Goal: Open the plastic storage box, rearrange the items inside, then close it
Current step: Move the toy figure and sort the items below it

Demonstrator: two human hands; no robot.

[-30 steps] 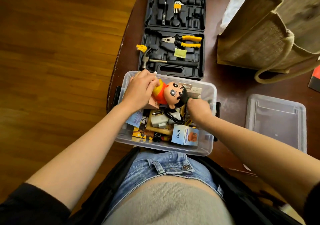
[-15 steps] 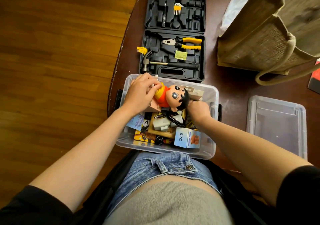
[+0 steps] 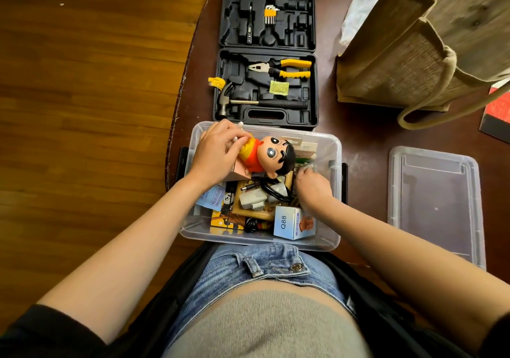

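The clear plastic storage box stands open at the near edge of the dark brown tabletop, directly in front of the person; its translucent lid lies flat on the tabletop to the right, apart from the box. The opening step is therefore done, the rearranging step appears to be in progress, and closing is not yet done — the lid must be fetched and seated for that. The left hand is curled over the body of a cartoon figurine lying across the far half of the box, grasping it at the yellow-and-red part. The right hand reaches into the right side of the box with fingers bent among the contents; what it grasps, if anything, cannot be told. Other contents include a blue-and-white carton marked Q88, a grey adapter with black cable, and flat printed packets. Beyond the box — just beside its far wall — an open black tool case holds yellow-handled pliers, a hammer and hex keys. A woven jute bag stands at the far right. A wooden plank floor lies to the left of the tabletop.
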